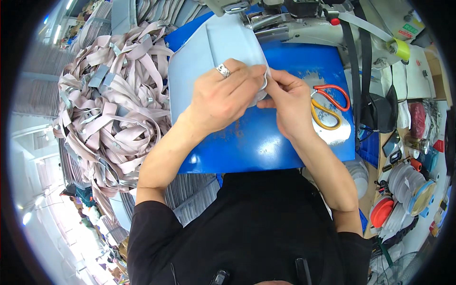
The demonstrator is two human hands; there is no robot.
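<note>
A light grey-blue fabric panel [190, 59] lies on the blue work plate, its far end under the head of a sewing machine [285, 31]. My left hand [225, 90], with a ring on one finger, is closed on the panel's right edge. Close beside it, my right hand [287, 97] pinches the same edge, thumb and fingers pressed together. A thin white strip [265, 80] loops out between the two hands; its ends are hidden by my fingers. Scissors [330, 105] with one red and one yellow handle loop lie right of my right hand, apart from it.
The blue plate [266, 147] has worn patches. Left of it rises a tangled heap of pale pink straps [123, 118], with stacked grey panels [190, 194] below. Black belts [354, 71] hang at the right, near a shelf area with thread spools [403, 185] and small tools.
</note>
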